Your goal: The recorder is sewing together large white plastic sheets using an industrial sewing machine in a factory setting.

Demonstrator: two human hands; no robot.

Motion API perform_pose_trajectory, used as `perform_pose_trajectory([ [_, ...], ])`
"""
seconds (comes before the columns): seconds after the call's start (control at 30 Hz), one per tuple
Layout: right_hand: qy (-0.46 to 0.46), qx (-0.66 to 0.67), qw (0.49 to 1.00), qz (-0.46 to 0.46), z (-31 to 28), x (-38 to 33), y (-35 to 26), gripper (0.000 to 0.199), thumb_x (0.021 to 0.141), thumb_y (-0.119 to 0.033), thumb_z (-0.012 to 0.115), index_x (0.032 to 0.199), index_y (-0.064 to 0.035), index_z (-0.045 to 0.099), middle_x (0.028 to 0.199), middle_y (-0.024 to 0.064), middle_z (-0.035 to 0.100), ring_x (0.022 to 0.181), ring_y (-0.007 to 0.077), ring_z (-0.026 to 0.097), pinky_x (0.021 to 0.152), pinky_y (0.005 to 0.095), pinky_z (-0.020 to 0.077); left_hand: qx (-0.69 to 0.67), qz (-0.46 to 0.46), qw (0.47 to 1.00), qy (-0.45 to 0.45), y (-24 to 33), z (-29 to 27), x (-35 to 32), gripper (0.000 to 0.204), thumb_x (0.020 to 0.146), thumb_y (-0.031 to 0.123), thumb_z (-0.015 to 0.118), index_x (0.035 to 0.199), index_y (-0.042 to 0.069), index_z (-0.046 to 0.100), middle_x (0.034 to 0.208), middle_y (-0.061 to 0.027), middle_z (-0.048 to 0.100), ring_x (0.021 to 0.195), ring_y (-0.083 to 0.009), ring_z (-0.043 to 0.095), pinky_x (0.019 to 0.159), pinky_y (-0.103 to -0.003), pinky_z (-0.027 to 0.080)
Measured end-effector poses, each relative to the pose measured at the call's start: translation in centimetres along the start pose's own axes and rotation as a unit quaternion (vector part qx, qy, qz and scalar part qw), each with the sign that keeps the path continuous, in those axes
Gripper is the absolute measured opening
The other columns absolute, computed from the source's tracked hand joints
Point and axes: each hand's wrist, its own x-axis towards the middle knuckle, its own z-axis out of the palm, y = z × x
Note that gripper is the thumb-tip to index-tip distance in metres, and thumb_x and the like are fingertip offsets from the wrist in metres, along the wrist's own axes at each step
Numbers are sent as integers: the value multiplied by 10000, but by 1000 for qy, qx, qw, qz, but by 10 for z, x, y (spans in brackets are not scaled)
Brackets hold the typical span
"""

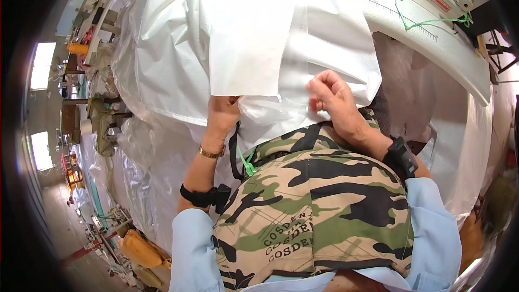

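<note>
Covering most of the worktop, a big white sheet of woven plastic cloth lies in soft folds, matte and a little stiff, with a thinner, shiny clear film gathered under its near edge. A flat rectangular flap of the cloth hangs down in the middle, just above the hands. The left hand goes under this edge; its fingers are hidden by the cloth, so I cannot tell if they are apart or together. The right hand is curled, its fingers bent together and pinching the cloth edge beside the film. Both forearms rise from light blue sleeves, each with a black strap; the left wrist wears a gold bracelet. A camouflage apron fills the space between the arms
</note>
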Motion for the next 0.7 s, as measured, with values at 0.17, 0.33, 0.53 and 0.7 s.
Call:
perform_pose_trajectory([
  [0.17, -16, -37, 999, -16, 6, 4, 0, 615, 907, -373, 711, 1290, 5, 412, 878, 72, 637, 857, 147, 603, 688, 266, 495, 180, 65, 978, 85, 40, -24, -26, 228, 811, 173, 779, 851, -34, 691, 671, -116, 637, 536, -219, 585, 532, -331, 458],
  [0.33, -66, -14, 995, 73, 8, 2, 3, 554, 937, -246, 686, 1332, 3, 387, 911, 92, 670, 832, 113, 613, 711, 241, 490, 290, 369, 858, 209, 61, -21, -42, 260, 726, 219, 861, 895, 145, 678, 915, -110, 613, 876, -268, 628, 793, -409, 513],
  [0.53, -50, 17, 998, -19, 8, -6, 8, 455, 965, -169, 641, 1314, -2, 403, 867, 68, 668, 757, 100, 617, 669, 224, 508, 426, 523, 710, 202, 78, -3, -14, 308, 825, 167, 744, 1110, 245, 659, 1417, -99, 408, 1397, -294, 341, 1153, -669, 101],
  [0.7, -106, 9, 994, -2, 8, -6, 6, 212, 988, -179, 609, 1087, 9, 594, 849, 37, 635, 738, 100, 624, 655, 233, 525, 417, 485, 766, 68, 111, -11, 4, 282, 849, 133, 651, 1124, 99, 705, 1096, -71, 662, 1046, -207, 638, 991, -484, 442],
])
